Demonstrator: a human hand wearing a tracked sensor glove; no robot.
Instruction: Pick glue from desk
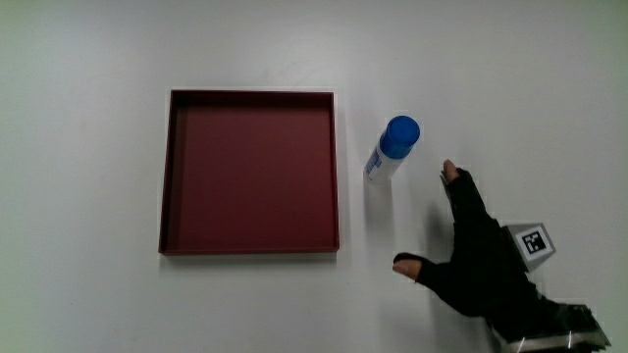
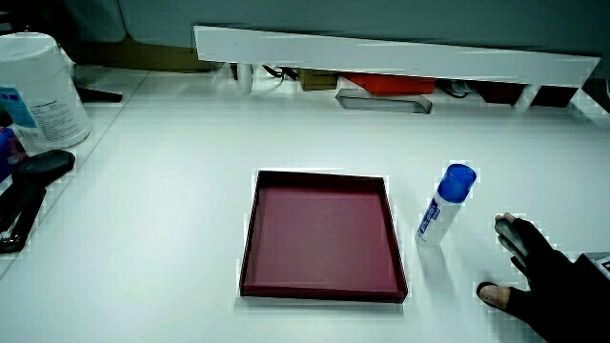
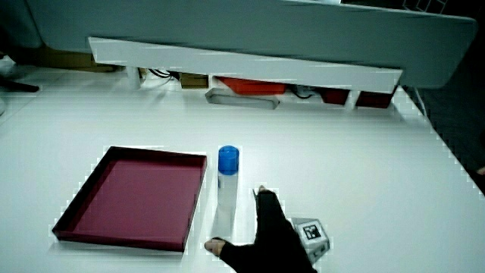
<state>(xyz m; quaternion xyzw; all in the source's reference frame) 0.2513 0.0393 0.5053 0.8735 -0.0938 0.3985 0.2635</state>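
The hand [image 1: 475, 257] is hovering beside the glue [image 1: 392, 149], fingers spread and holding nothing. The glue is standing upright on the table [image 1: 88, 59], just beside the tray [image 1: 251, 249].

Bare table [image 1: 432, 211] lies between my hand [image 1: 471, 257] and the glue stick [image 1: 392, 148], nothing in the way. The red tray [image 1: 250, 247] stands just beside the glue stick, crowding that side.

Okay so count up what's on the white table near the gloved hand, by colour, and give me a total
Dark red: 1, the shallow square dark red tray
Blue-capped white: 1, the upright white glue stick with a blue cap
Total: 2, with the hand spread open beside the glue stick, holding nothing.
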